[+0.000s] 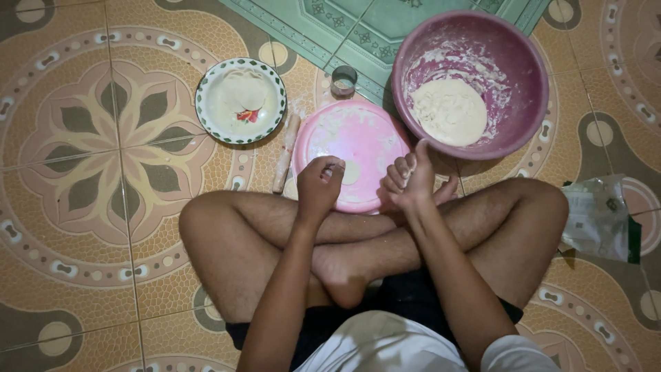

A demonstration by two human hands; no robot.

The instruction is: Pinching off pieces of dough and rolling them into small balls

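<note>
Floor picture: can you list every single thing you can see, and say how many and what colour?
bowl: one, purple, upper right on the floor, pale dough inside
round board: one, pink, floury, in front of the crossed legs
dough piece: one, pale, small, on the board
rolling pin: one, pale wood, left of the board
plate: one, white with green rim, holding flour, upper left
small cup: one, clear, above the board
bag: one, whitish plastic, far right
left hand: one, fingers curled, over the board
right hand: one, floury fingers bent, beside the bowl
</note>
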